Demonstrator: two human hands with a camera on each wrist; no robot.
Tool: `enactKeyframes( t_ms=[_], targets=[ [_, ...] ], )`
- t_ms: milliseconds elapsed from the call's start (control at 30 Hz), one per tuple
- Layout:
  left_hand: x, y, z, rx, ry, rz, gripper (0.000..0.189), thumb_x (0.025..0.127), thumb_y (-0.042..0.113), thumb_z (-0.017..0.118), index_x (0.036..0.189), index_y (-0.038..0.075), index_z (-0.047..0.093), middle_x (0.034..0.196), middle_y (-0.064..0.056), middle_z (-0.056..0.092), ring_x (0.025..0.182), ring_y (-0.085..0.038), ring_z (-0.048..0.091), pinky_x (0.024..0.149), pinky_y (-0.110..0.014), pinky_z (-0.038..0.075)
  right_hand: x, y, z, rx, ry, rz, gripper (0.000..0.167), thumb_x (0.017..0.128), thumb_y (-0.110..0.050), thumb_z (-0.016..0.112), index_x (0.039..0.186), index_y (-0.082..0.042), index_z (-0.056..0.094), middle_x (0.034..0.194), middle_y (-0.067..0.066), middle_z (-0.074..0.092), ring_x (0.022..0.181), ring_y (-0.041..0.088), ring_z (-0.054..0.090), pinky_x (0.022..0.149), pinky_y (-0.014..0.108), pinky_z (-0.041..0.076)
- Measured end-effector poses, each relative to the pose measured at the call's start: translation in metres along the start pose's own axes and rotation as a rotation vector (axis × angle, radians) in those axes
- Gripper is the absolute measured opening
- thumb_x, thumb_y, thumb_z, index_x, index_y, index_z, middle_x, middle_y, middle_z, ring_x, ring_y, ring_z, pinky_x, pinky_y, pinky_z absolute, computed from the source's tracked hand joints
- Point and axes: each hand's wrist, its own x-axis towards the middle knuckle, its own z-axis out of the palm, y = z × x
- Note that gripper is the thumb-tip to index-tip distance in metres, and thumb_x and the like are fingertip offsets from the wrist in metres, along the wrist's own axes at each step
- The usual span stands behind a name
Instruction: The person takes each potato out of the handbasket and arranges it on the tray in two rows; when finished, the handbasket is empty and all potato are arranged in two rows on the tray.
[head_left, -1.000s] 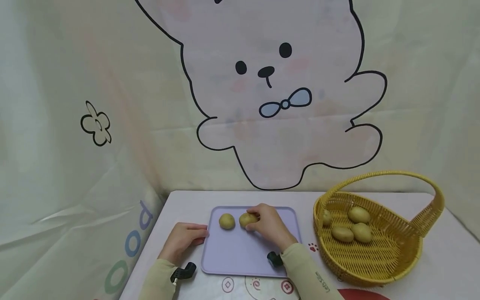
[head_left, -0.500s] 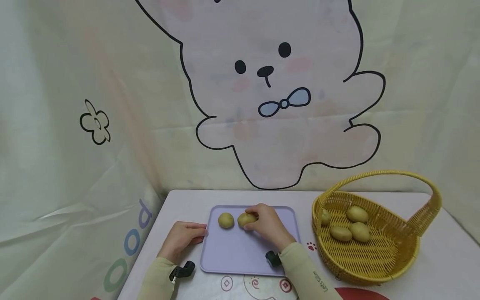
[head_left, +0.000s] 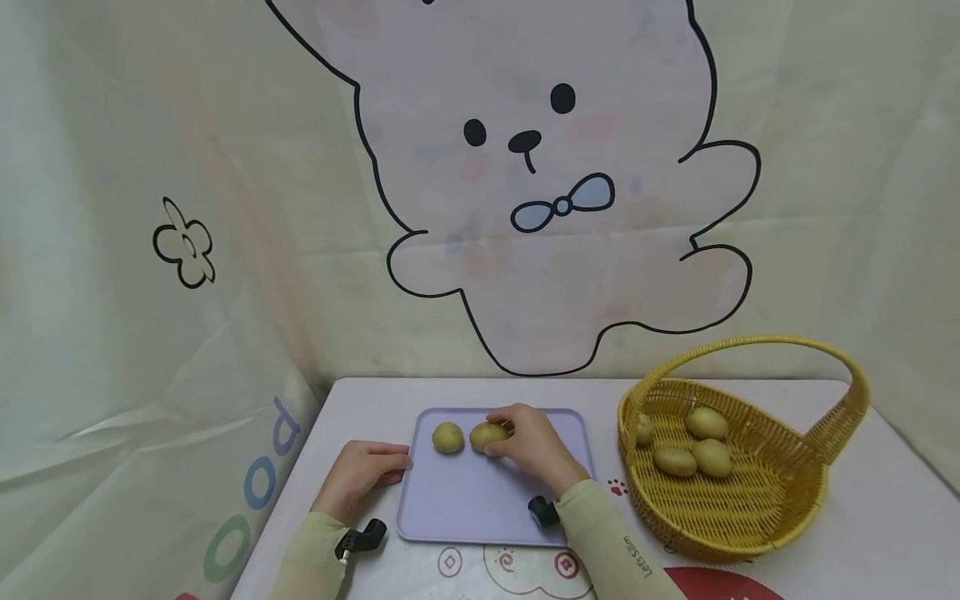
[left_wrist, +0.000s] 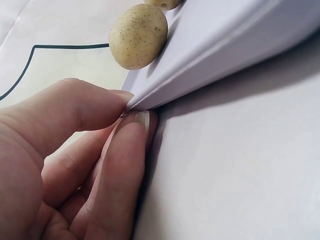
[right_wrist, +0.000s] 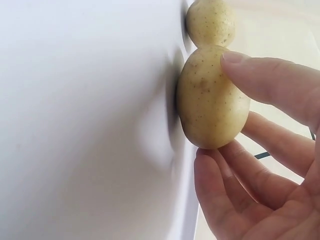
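A lilac tray [head_left: 472, 500] lies on the table with two potatoes near its far edge. My right hand [head_left: 536, 446] holds the right-hand potato [head_left: 487, 435] between thumb and fingers, low against the tray. In the right wrist view that potato [right_wrist: 212, 107] appears close to the other one; whether they touch I cannot tell. The left potato [head_left: 447, 437] rests on the tray, untouched by either hand. At the tray's left side, my left hand [head_left: 356, 475] pinches the rim [left_wrist: 200, 67], thumb and fingertips on either side of it in the left wrist view.
A yellow wicker basket [head_left: 720, 521] with a tall handle [head_left: 750, 340] stands right of the tray, several potatoes [head_left: 711, 458] inside. A white patterned cover lies on the table [head_left: 375, 400]. A cloth with a cartoon bear [head_left: 525, 275] hangs behind.
The head view has shifted slightly, so everything sits a little further left and up. Both hands keep their places on the potato and the tray.
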Motion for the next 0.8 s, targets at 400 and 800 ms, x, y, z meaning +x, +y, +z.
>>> enactKeyframes(
  t_ms=[400,800],
  targets=[
    [0.003,0.003,0.010,0.042,-0.031,0.034,0.031,0.082,0.011,0.092,0.110,-0.001,0.084,0.107,-0.013,0.084,0.084,-0.012,0.078,0.075,-0.026,0.067,-0.014,-0.002,-0.025,0.015,0.052,0.015,0.050,0.083,-0.020,0.094,0.129,-0.009,0.078,0.128,0.010,0.076,0.116,0.031,0.072,0.098,0.048,0.062],
    [-0.001,-0.002,-0.003,0.043,-0.044,0.026,0.037,0.085,0.011,0.090,0.118,-0.005,0.081,0.110,-0.013,0.083,0.086,-0.008,0.076,0.076,-0.019,0.064,-0.101,-0.013,-0.083,-0.106,0.015,-0.147,0.045,0.086,-0.019,0.091,0.129,-0.012,0.078,0.123,0.004,0.077,0.105,0.021,0.073,0.091,0.039,0.064]
  ],
)
